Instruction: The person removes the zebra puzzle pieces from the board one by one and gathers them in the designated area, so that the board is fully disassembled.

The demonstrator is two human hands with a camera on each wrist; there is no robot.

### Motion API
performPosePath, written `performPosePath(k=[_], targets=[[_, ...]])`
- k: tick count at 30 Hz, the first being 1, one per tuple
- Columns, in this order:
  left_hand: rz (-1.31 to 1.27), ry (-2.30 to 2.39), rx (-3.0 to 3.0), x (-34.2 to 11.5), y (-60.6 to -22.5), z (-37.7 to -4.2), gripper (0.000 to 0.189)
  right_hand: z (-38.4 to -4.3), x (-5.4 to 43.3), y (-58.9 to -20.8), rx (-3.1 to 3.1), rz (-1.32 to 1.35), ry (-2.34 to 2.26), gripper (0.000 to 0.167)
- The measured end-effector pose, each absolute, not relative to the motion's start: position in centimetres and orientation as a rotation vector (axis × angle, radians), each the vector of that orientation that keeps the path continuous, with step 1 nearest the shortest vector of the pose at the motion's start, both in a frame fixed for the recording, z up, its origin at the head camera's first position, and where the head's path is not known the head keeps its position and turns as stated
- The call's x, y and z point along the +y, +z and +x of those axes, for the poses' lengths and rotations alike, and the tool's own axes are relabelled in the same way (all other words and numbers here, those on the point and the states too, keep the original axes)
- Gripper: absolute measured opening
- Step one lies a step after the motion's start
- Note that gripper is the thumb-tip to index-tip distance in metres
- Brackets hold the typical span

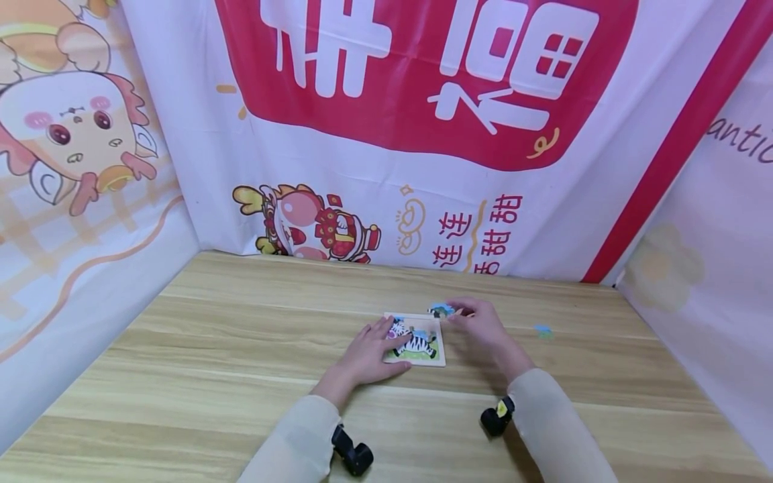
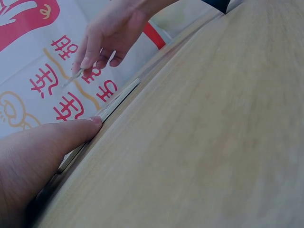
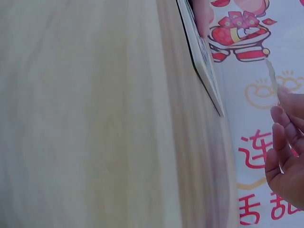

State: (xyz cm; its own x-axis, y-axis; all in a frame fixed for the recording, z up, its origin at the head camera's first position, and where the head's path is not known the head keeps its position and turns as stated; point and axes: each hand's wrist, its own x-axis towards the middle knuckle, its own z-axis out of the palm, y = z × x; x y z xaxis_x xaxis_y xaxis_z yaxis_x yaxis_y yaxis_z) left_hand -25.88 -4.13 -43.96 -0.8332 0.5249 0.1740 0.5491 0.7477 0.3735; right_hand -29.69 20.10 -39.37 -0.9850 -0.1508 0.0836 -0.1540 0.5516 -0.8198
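Observation:
A flat zebra jigsaw puzzle (image 1: pixel 424 349) in a pale wooden frame lies on the table, with part of its upper area bare wood. My left hand (image 1: pixel 370 354) rests across its left side, fingers spread over the picture and thumb (image 2: pixel 78 131) along the near edge. Above the far right corner, my right hand (image 1: pixel 480 323) pinches a puzzle piece (image 1: pixel 441 310) with blue and green print between thumb and fingertips. The right wrist view shows the piece (image 3: pixel 272 76) edge-on, held up off the table.
Another puzzle piece (image 1: pixel 543 331), blue and green, lies on the wooden table (image 1: pixel 229 376) to the right of my right hand. Printed cloth (image 1: pixel 410 201) hangs behind the table's back edge, and more cloth closes in both sides.

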Motion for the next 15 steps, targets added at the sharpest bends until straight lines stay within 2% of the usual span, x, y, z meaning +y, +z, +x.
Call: performPosePath(k=[15], targets=[[-0.878, -0.635, -2.886, -4.1, -44.0, -25.8, 0.060, -29.2, 27.2, -38.9, -2.671, 0.274, 1.412, 0.034]])
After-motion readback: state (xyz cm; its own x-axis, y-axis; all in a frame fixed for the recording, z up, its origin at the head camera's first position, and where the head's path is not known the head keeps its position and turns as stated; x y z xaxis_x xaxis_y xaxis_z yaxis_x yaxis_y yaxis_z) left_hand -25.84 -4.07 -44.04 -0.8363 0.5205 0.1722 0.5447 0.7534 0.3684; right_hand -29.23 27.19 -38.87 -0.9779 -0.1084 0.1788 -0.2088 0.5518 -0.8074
